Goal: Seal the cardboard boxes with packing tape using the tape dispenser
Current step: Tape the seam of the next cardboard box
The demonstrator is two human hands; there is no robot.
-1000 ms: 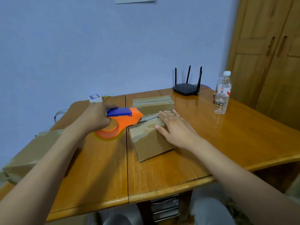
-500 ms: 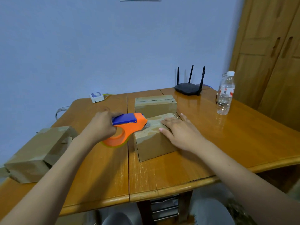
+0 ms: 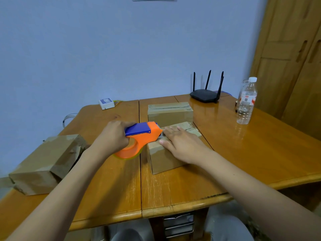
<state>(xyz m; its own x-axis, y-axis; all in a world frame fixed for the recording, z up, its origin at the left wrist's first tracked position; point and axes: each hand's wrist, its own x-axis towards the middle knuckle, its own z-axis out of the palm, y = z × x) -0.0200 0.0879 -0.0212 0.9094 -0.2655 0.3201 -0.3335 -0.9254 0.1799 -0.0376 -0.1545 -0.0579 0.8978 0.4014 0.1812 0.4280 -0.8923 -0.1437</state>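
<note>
Tape run risk: the orange-and-blue plastic tape dispenser [image 3: 139, 139] has its nose at the near-left top edge of the small brown cardboard box [image 3: 169, 150]; I judge that a pull off to one side would lay the strip crooked, away from the flap seam.
Cut risk: if the serrated edge is not pressed down on the cardboard, the tape may stretch instead of tearing and lift what is already stuck.
Box slip risk: the box is light and sits on a glossy wooden table [image 3: 260, 145]; a tug from the dispenser could drag it if the holding hand eases.
Finger risk: the right fingertips lie just beside the dispenser's nose, near the cutter.
Left hand [image 3: 112, 137]: fingers curled tight round the blue handle, gripping the dispenser.
Right hand [image 3: 182, 145]: fingers straight and together, palm down, pressing flat on the box top; it grasps nothing.
Box position: near the table's middle, directly in front of a second, taped cardboard box [image 3: 170, 112].
Other box: a larger crumpled cardboard box [image 3: 46, 164] lies at the table's left edge, well apart.
</note>
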